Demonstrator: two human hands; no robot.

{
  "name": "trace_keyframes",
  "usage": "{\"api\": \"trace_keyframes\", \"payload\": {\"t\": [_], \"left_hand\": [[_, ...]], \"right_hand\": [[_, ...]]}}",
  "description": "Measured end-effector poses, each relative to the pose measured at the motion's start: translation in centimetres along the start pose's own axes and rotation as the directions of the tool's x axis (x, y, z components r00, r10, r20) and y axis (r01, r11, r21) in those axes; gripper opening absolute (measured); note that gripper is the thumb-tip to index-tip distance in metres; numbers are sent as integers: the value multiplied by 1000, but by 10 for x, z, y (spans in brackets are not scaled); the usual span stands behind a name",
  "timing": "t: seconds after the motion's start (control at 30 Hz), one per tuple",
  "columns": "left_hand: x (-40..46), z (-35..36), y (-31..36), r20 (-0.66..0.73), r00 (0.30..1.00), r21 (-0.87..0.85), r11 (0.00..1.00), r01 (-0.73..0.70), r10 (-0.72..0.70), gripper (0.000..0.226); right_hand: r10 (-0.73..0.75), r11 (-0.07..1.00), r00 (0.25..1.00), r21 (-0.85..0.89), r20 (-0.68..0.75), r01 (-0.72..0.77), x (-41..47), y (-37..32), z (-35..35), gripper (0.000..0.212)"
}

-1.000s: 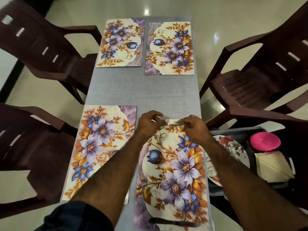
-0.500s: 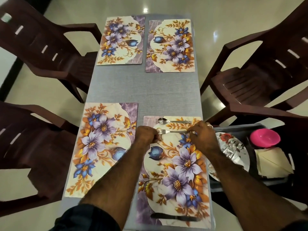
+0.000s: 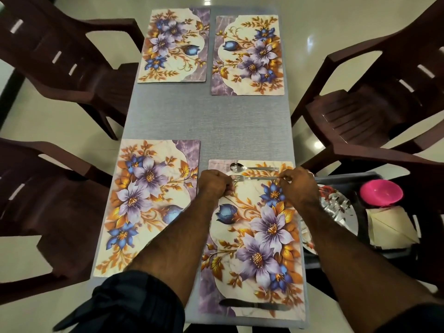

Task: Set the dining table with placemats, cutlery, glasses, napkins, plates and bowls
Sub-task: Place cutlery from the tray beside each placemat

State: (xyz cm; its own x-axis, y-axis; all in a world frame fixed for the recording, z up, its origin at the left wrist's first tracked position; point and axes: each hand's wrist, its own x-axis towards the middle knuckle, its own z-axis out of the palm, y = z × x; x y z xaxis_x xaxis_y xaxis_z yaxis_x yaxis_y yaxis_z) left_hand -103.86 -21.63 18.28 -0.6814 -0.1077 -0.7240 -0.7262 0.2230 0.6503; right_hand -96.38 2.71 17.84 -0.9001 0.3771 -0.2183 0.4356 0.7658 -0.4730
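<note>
On the near right placemat (image 3: 254, 236), a fork (image 3: 254, 179) is held level at both ends: its tines are pinched by the curled left hand (image 3: 215, 183), its handle tip by the right hand (image 3: 299, 186). It should be lowered parallel to the spoon (image 3: 252, 168) lying just beyond it, ends lined up, then both pinches released together so nothing is nudged.

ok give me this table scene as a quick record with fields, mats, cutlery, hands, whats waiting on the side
placemats: four floral ones on the grey table
near-right placemat: spoon and fork along far edge, knife along near edge
left hand: fingers curled at the fork's tines
right hand: fingers pinch the fork's handle end
side tray: patterned plates, pink bowl, folded napkins
</note>
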Motion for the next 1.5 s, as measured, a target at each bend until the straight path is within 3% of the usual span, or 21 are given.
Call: {"api": "trace_keyframes", "payload": {"t": [0.1, 0.27, 0.4, 0.53, 0.67, 0.77, 0.83, 0.93, 1.03, 1.17, 1.33, 1.4, 1.5], "left_hand": [[-8, -7, 1, -49, 997, 32, 998, -56, 58, 33], [-27, -9, -12, -109, 941, 238, 928, -288, 320, 37], [-55, 38, -37, 30, 880, 335, 825, -455, 473, 30], [-93, 118, -59, 231, 824, 369, 736, -567, 518, 24], [-112, 214, -76, 315, 849, 302, 803, -514, 425, 17], [-117, 278, -100, 368, 889, 396, 820, -414, 271, 14], [-104, 305, -123, 396, 905, 531, 764, -366, 157, 23], [-105, 335, -126, 339, 936, 730, 601, -324, 92, 24], [-77, 355, -136, 249, 963, 851, 451, -268, 102, 27], [-17, 376, -154, 269, 952, 906, 296, -302, 146, 37], [32, 402, -176, 247, 930, 948, 129, -289, 271, 43], [41, 411, -183, 235, 918, 957, 92, -277, 319, 40], [49, 416, -187, 194, 926, 964, 113, -242, 325, 30]], "right_hand": [[-5, 999, 1000, 47, 2, 4, -9, 1, -8, 20], [-16, 994, 998, 113, 63, 9, -32, 23, -37, 16], [-19, 989, 998, 143, -60, 28, -48, 86, -43, 19], [105, 984, 994, 146, -24, -100, -58, 170, -48, 36], [203, 964, 976, 158, 83, -214, -71, 255, -63, 13], [224, 962, 957, 113, 186, -247, -87, 323, -65, 14], [249, 954, 941, 108, 229, -278, -95, 352, -66, 22], [231, 957, 932, 106, 279, -269, -93, 376, -60, 14], [159, 976, 932, 88, 326, -197, -82, 382, -35, 9], [50, 986, 937, 131, 347, -101, -59, 384, 6, 17], [15, 999, 972, 24, 236, -21, -31, 387, 45, 10], [35, 999, 975, -21, 218, -31, -23, 390, 55, 11], [73, 997, 975, -32, 210, -67, -14, 393, 62, 15]]}}
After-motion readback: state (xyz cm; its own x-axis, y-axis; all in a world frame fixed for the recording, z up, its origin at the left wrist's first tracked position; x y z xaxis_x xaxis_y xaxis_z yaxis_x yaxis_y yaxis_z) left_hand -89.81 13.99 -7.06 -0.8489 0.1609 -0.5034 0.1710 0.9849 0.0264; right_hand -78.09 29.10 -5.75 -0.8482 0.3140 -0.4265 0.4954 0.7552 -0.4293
